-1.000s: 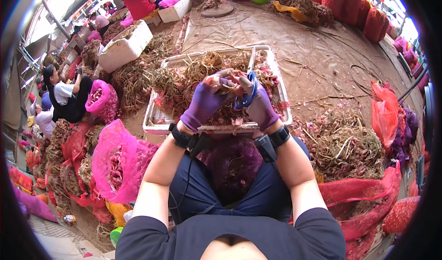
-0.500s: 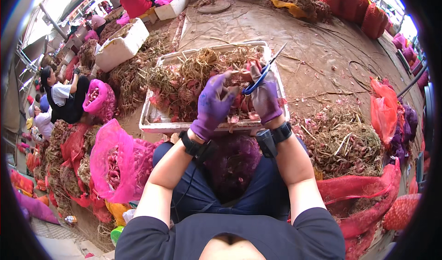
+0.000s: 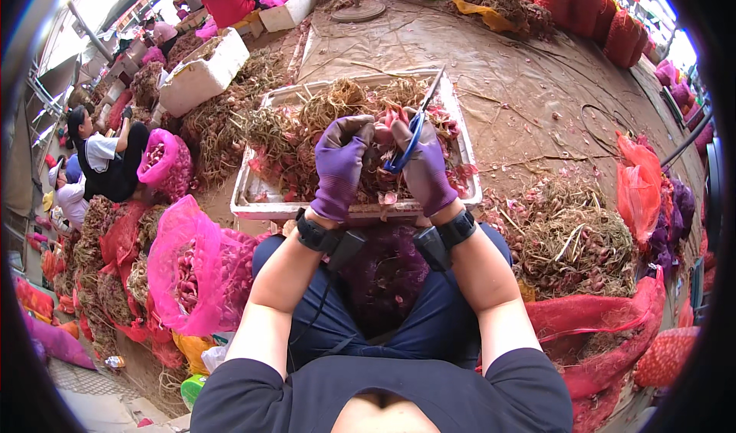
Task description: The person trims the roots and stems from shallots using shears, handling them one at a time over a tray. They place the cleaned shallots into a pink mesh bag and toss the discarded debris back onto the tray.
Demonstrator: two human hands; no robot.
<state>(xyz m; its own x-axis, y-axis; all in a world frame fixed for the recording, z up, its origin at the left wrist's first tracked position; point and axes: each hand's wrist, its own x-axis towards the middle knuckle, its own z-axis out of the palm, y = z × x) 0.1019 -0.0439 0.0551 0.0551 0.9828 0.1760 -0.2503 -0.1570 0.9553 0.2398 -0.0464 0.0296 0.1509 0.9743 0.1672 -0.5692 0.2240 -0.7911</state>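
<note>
Two purple-gloved hands meet over our white tray (image 3: 264, 203) of rooty shallots: left hand (image 3: 340, 165) closed around a shallot bunch (image 3: 381, 138), right hand (image 3: 424, 168) gripping blue-handled scissors (image 3: 410, 134), blades pointing up and away. Tray sits on a tan tarp (image 3: 491, 57) on the ground. Pink mesh bag (image 3: 188, 272) at our left, root-trimmings pile (image 3: 571, 237) right, seated workers (image 3: 103, 157) far left, white foam box (image 3: 203, 73) beyond.

Purple gloves cover the left hand (image 3: 340, 163) and right hand (image 3: 426, 168), black wristbands (each carrying a small black box) sit above bare forearms, with dark short sleeves and navy trousers.
</note>
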